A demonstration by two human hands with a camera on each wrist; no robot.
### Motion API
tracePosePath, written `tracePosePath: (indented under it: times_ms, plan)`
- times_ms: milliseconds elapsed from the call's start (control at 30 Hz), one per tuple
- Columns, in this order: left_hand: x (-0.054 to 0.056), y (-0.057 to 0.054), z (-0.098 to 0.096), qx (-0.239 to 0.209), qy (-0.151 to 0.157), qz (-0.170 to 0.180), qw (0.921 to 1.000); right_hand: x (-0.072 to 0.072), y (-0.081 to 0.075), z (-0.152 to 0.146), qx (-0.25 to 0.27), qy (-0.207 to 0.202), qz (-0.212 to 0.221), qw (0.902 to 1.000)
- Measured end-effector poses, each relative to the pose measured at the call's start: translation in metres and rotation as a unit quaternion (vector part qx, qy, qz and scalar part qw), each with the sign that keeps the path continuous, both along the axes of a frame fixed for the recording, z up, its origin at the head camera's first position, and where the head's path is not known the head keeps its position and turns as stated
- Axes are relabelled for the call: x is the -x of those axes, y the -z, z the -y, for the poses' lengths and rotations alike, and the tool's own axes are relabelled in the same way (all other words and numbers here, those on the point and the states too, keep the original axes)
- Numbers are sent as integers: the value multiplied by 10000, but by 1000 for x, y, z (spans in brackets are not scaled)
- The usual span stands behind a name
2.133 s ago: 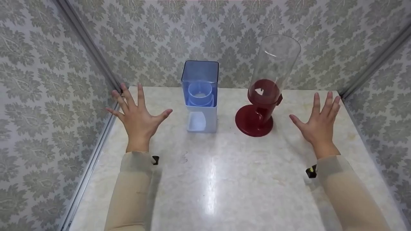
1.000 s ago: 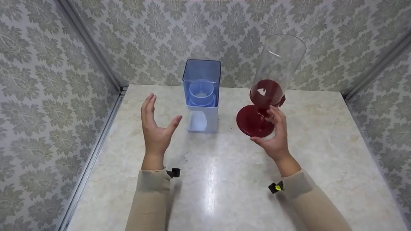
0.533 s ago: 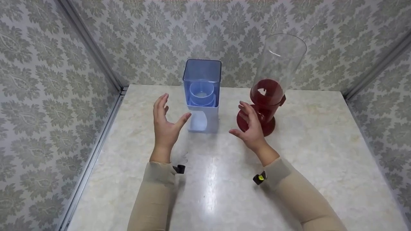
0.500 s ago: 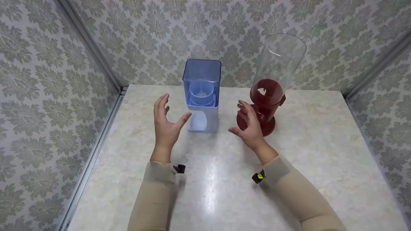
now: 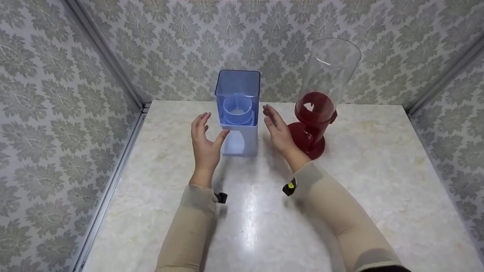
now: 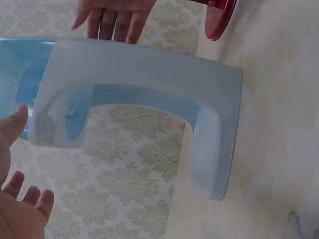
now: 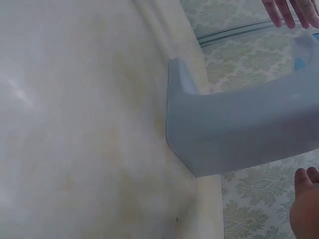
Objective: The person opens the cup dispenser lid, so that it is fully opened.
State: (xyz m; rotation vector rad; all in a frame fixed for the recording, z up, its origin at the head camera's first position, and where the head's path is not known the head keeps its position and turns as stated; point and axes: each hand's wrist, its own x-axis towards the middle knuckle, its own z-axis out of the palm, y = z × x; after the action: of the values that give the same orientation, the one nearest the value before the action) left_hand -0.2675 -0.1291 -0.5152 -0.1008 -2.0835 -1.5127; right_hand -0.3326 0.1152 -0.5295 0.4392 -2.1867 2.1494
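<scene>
A dispenser (image 5: 242,141) with a see-through blue square container on a pale C-shaped stand is upright on the table. My left hand (image 5: 206,147) is at its left side, fingers spread and bent a little, thumb near the front corner; whether the thumb touches cannot be told. On the other side, my right hand (image 5: 279,134) faces it with fingers extended, a small gap apart. Behind that hand stands a red dispenser (image 5: 314,107) with a tall clear cylinder, its round base partly covered by the hand. The left wrist view shows the pale stand (image 6: 149,59) between both hands.
The pale marbled table (image 5: 242,226) runs up to a patterned back wall (image 5: 181,56). Patterned side panels with metal frame edges (image 5: 109,185) close in the left and right.
Both hands have come inward from the table's sides, the right one passing in front of the red dispenser, and now flank the blue dispenser. Neither dispenser has visibly moved on the table.
</scene>
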Motion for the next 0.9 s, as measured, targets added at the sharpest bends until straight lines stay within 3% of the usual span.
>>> tracePosePath:
  times_ms: [200,467,633,900]
  plan:
    - [4,5,-17,-62,-135,-22,9999,17,-3,7,19,-438,402,9982]
    - [6,10,-25,-689,-432,-508,9954,23,0,14,405,-804,216,9957]
    - [7,10,-22,-949,-409,-383,9939,22,4,16,500,-988,218,9936]
    - [13,0,-9,-868,-218,-97,9959,16,1,15,-29,-1014,-48,9948]
